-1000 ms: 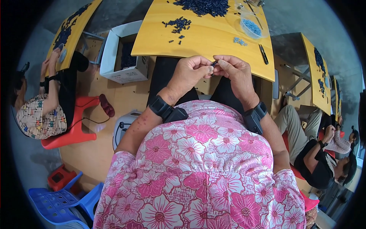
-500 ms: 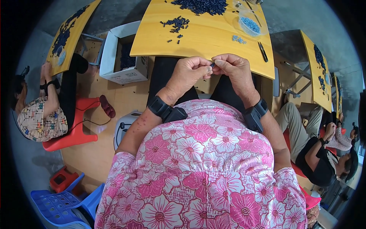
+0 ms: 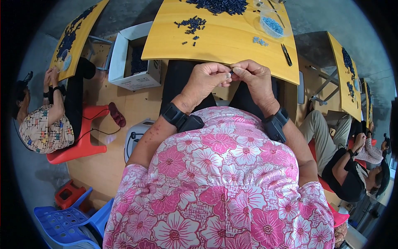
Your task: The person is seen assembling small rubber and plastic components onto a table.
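Note:
Both my hands meet just off the near edge of the yellow table (image 3: 174, 45), fingertips almost touching. My left hand (image 3: 208, 79) is closed in a pinch, and so is my right hand (image 3: 253, 74). Between them sits a small dark piece, mostly covered by the fingers. Beyond the hands lies a small group of short dark-blue cylindrical pieces (image 3: 192, 24), with a much larger heap (image 3: 219, 6) behind it. A clear plastic tub (image 3: 272, 27) of tiny light-blue pieces stands at the far right, and a few light-blue pieces (image 3: 260, 41) lie loose nearby.
Black thread snips (image 3: 286, 54) lie near the table's right edge. Left of the table stands a white cardboard box (image 3: 141, 81) with dark pieces inside. Other people sit at tables on both sides. A blue plastic chair (image 3: 62, 218) and a red stool (image 3: 89, 137) are at left.
My hands stay together at the table edge, with only slight finger movement; the small dark piece between them is now more hidden. The person at left has shifted their hands slightly.

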{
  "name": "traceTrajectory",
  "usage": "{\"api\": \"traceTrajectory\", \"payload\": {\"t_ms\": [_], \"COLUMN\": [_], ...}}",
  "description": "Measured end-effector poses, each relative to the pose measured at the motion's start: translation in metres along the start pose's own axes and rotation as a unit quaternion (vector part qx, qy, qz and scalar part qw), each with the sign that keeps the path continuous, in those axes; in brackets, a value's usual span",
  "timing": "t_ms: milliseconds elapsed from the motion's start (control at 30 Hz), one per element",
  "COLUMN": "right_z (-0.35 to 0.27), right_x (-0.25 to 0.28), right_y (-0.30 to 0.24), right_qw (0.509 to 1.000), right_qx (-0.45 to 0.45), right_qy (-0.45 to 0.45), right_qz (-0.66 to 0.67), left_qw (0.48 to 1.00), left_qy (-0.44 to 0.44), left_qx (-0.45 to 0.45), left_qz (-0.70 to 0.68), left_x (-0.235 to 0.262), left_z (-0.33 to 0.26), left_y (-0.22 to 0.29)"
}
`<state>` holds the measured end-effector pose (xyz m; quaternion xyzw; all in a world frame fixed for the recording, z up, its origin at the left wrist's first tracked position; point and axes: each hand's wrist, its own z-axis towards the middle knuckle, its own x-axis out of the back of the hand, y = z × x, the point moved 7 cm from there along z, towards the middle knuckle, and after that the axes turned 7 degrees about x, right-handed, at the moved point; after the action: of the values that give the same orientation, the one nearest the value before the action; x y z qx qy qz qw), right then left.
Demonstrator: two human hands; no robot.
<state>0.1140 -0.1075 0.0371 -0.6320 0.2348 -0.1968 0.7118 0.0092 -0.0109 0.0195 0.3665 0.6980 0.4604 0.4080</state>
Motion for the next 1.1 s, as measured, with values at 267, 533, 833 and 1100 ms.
{"api": "traceTrajectory", "payload": {"t_ms": [267,533,833,1100], "right_z": [-0.003,-0.008,-0.005,-0.005], "right_x": [0.001,0.000,-0.003,-0.013], "right_y": [0.001,0.009,0.012,0.016], "right_qw": [0.998,0.999,0.992,0.976], "right_qx": [0.052,-0.012,-0.078,-0.159], "right_qy": [0.005,0.020,0.008,-0.063], "right_qz": [-0.022,0.046,0.098,0.134], "left_qw": [1.000,1.000,1.000,0.996], "left_qy": [-0.009,-0.003,0.009,0.049], "left_qx": [-0.014,0.024,0.022,-0.055], "left_qz": [0.012,0.011,-0.015,0.052], "left_x": [-0.004,0.001,0.001,0.007], "left_z": [0.001,0.005,0.002,0.003], "left_y": [0.003,-0.003,0.002,0.012]}}
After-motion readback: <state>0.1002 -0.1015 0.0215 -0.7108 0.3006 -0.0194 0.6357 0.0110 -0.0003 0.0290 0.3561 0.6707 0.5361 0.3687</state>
